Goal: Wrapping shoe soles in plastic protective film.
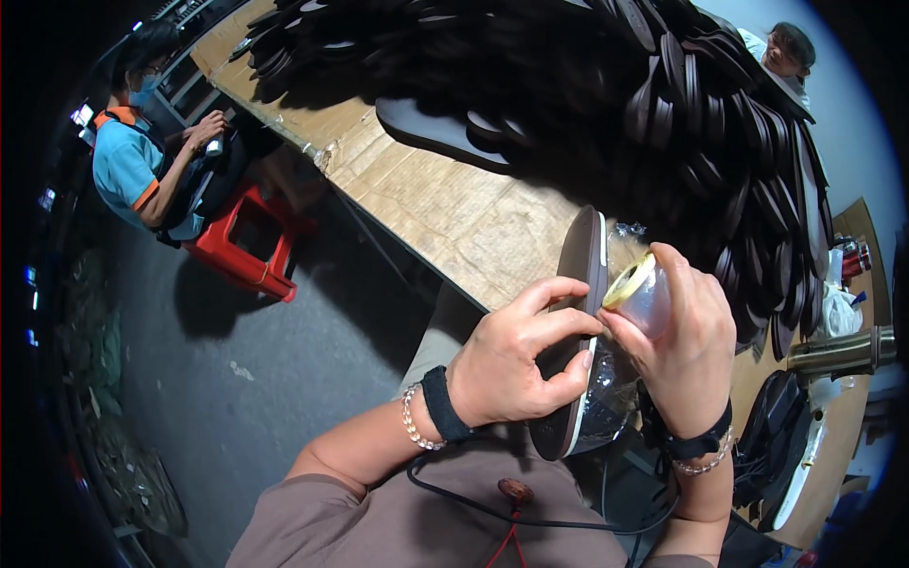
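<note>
- Dark shoe sole (579, 256) was up on edge over the lap, beside the table (454, 227); pale edge strip (602, 251) visible along its rim.
- Left hand (516, 355) was clamped on the sole, fingers and thumb at the rim.
- Right hand (696, 331) gripped a yellow-rimmed translucent roll or cup (651, 301), kind unclear; fingertips just beside the left's.
- Clear plastic film (606, 407) hung behind the sole.
- Progress: this piece looked mid-work; couldn't tell how much of its rim was done.
- Sole pile (701, 114) covered much of the table; many pieces, finished vs. untouched not distinguishable.
- Off left, a co-worker (128, 175) sat on a red stool (270, 275).
</note>
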Motion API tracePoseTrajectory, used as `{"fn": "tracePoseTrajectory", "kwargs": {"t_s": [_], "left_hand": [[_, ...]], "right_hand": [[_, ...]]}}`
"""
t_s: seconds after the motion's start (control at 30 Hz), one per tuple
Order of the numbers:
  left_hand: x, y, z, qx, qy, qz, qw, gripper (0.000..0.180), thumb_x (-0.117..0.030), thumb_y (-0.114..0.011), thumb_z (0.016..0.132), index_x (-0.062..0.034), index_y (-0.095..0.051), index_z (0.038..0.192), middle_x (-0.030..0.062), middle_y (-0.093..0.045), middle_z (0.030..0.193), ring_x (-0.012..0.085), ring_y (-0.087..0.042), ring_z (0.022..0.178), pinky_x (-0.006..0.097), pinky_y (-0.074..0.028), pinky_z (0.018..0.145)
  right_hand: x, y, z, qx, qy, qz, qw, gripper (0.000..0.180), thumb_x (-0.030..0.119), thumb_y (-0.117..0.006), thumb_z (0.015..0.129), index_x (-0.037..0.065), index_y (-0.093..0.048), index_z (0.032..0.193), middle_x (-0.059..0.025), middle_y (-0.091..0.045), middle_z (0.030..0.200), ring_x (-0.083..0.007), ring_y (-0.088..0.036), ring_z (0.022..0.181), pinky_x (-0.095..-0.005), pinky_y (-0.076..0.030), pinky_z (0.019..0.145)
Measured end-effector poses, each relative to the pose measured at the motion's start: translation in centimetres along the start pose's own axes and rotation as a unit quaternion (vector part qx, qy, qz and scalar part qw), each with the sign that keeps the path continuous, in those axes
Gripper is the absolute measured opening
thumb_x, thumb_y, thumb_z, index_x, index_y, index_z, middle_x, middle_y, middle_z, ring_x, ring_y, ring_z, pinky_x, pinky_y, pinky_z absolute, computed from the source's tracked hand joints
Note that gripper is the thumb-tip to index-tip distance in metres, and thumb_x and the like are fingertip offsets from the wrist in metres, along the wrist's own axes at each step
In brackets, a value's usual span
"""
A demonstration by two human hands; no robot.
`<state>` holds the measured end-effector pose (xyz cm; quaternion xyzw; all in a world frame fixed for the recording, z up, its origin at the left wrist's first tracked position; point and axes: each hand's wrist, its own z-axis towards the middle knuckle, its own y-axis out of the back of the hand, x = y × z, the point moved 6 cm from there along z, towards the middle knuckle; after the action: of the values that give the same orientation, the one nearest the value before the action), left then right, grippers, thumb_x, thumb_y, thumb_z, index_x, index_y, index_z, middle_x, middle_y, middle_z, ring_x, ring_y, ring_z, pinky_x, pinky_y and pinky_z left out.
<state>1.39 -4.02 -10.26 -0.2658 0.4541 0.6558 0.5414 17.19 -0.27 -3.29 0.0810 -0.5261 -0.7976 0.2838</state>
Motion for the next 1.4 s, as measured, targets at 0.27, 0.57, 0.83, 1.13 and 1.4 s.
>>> {"fn": "tracePoseTrajectory", "kwargs": {"t_s": [0.27,0.57,0.83,1.13,1.4], "left_hand": [[0.2,0.1,0.3,0.006,0.005,-0.003,1.0,0.03,-0.011,-0.074,0.079,-0.0026,-0.076,0.108,0.0206,-0.065,0.128,0.0302,-0.072,0.103,0.037,-0.059,0.094],[0.3,0.9,1.8,0.133,0.037,-0.051,0.989,0.031,-0.006,-0.071,0.077,-0.0027,-0.076,0.107,0.0173,-0.067,0.128,0.0244,-0.072,0.1,0.031,-0.058,0.085],[0.1,0.5,1.5,0.207,0.039,-0.079,0.974,0.036,-0.007,-0.071,0.075,-0.0028,-0.076,0.11,0.0215,-0.065,0.133,0.0332,-0.072,0.11,0.037,-0.058,0.094],[-0.9,-0.4,0.3,0.221,0.044,-0.021,0.974,0.05,-0.013,-0.075,0.073,-0.0068,-0.068,0.122,0.0244,-0.058,0.142,0.0408,-0.068,0.117,0.042,-0.057,0.098],[-1.1,-0.7,0.1,0.175,0.047,-0.007,0.984,0.053,-0.016,-0.075,0.074,-0.0023,-0.061,0.124,0.0255,-0.063,0.138,0.0398,-0.068,0.119,0.041,-0.057,0.1]], "right_hand": [[-0.6,-0.5,0.7,0.057,0.036,-0.018,0.998,0.073,0.025,-0.087,0.077,-0.002,-0.055,0.136,-0.0195,-0.063,0.109,-0.0354,-0.062,0.097,-0.0423,-0.051,0.089],[-2.6,-0.3,-0.4,0.118,-0.03,0.135,0.983,0.071,0.026,-0.088,0.08,-0.001,-0.052,0.135,-0.0231,-0.062,0.116,-0.0416,-0.065,0.106,-0.0438,-0.053,0.092],[-3.1,0.0,-1.7,0.155,-0.043,0.204,0.966,0.081,0.032,-0.091,0.078,0.0,-0.048,0.139,-0.024,-0.062,0.121,-0.0415,-0.065,0.109,-0.0431,-0.053,0.095],[-3.7,0.6,-3.2,0.057,-0.044,0.182,0.981,0.078,0.03,-0.095,0.07,0.001,-0.057,0.133,-0.0207,-0.063,0.117,-0.0385,-0.066,0.105,-0.0426,-0.054,0.09],[-3.1,1.2,-4.0,-0.054,-0.066,0.069,0.994,0.079,0.015,-0.098,0.065,0.003,-0.061,0.133,-0.0183,-0.063,0.118,-0.037,-0.066,0.106,-0.0423,-0.055,0.091]]}}
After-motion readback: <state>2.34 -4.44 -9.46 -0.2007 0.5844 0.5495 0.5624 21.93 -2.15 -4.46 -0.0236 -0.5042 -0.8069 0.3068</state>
